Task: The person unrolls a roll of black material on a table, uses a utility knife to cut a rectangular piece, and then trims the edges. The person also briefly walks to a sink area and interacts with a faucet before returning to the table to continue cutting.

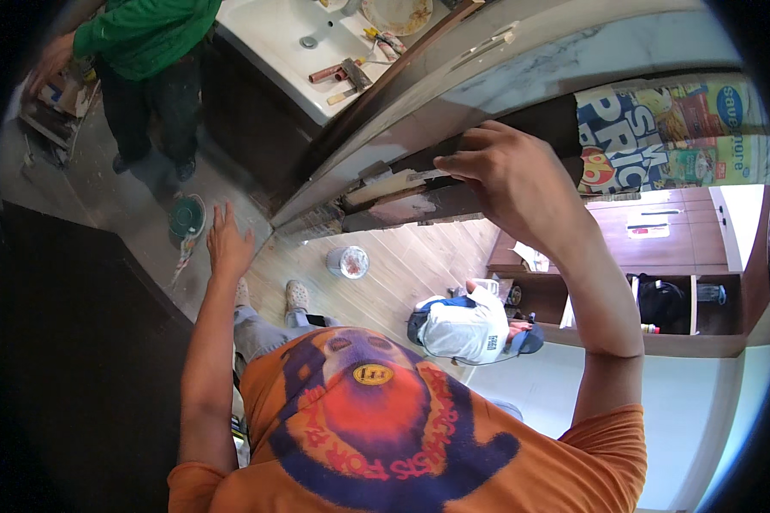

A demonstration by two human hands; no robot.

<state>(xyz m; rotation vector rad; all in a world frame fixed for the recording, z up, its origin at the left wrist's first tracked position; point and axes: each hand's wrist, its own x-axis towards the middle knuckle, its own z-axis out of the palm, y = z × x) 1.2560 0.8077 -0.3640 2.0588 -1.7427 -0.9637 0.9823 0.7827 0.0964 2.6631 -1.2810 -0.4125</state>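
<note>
My right hand is raised at a dark brown frame, its thumb and fingers pinched together. Whatever lies between those fingertips is too hard to make out. A pale strip and whitish smears run along the frame just left of the fingertips. Lower and to the left, my left hand hangs in the air with its fingers spread, holding nothing. Beneath it on the floor sits a round green container. Printed colourful paper covers the frame's right part.
A white sink at the top holds hand tools and a stained plate. One person in green stands far left; another in a white shirt is beyond the frame. A white bucket stands on the wooden floor.
</note>
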